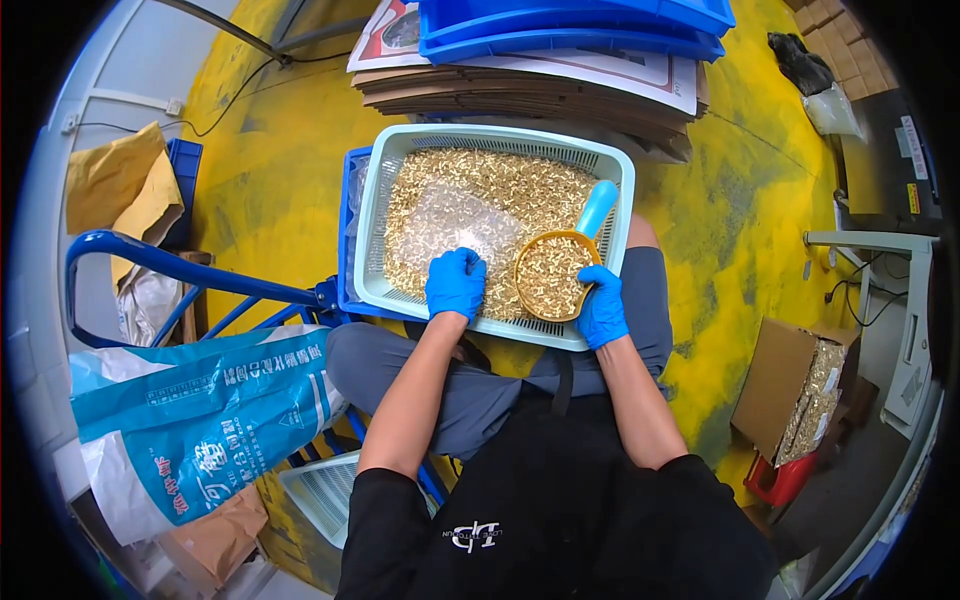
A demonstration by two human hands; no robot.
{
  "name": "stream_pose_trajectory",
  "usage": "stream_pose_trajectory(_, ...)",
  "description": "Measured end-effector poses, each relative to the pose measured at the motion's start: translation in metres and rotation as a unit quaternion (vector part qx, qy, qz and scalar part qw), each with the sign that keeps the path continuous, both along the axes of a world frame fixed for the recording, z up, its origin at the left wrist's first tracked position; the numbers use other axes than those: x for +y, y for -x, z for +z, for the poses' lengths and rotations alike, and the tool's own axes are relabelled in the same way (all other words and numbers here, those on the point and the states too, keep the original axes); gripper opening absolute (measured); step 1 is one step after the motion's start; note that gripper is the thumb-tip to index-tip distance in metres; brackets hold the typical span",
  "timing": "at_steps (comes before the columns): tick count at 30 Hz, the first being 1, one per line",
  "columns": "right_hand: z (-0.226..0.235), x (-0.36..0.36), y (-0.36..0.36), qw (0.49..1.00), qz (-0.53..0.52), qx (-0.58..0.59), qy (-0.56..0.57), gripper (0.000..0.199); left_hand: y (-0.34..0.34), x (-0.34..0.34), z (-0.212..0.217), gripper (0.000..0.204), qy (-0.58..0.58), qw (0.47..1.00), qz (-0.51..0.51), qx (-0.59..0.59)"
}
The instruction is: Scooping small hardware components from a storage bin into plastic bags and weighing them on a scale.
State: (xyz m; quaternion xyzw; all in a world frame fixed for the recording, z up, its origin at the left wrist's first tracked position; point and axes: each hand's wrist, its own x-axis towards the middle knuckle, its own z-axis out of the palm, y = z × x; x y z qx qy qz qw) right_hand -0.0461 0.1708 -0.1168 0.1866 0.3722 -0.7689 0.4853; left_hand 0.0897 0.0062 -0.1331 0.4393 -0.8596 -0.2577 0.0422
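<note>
A pale green slotted plastic basket [624,190] stands before me, filled with short tan pellets [490,168]. On the pellets lies a clear plastic bag [440,212], its near end at the curled fingers of my left hand [456,284], which pinches it. In a blue glove, my right hand [602,308] grips the rim of a round scoop [553,277] at its near right side. This scoop is orange with a light blue handle [598,208] pointing away from me. Pellets fill its bowl, and it rests inside the basket's right half. Some right fingertips are hidden.
Beyond the basket is a stack of flat cardboard [520,98] topped by blue trays [570,45]. A blue metal frame [215,277] and a blue-and-white sack [215,410] are at my left. To the right stands an open carton [785,390] of filled bags.
</note>
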Motion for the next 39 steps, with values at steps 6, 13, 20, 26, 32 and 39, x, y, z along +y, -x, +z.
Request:
stream_pose_trajectory(6,0.005,-0.006,-0.009,1.000,-0.019,0.011,-0.006,0.053,0.006,0.008,0.006,0.021,-0.073,0.995,0.068,0.016)
stream_pose_trajectory(13,0.028,-0.001,-0.014,0.993,0.095,0.036,0.061,0.052,0.012,0.016,0.013,0.012,-0.076,0.996,0.045,0.030)
stream_pose_trajectory(20,0.052,-0.017,-0.019,0.984,0.165,-0.032,0.062,0.050,-0.007,0.001,-0.047,0.009,-0.177,0.969,0.015,0.174)
stream_pose_trajectory(26,0.045,-0.017,-0.011,0.984,0.178,-0.018,0.021,0.039,-0.006,0.002,-0.070,0.028,-0.224,0.960,-0.131,0.108)
stream_pose_trajectory(32,0.069,-0.033,-0.023,0.978,0.207,-0.017,0.021,0.040,-0.047,-0.001,-0.133,0.030,-0.306,0.938,-0.063,0.147)
stream_pose_trajectory(39,0.047,-0.022,-0.016,0.977,0.206,-0.014,0.058,0.044,-0.001,0.004,-0.010,0.015,-0.227,0.965,0.029,0.125)
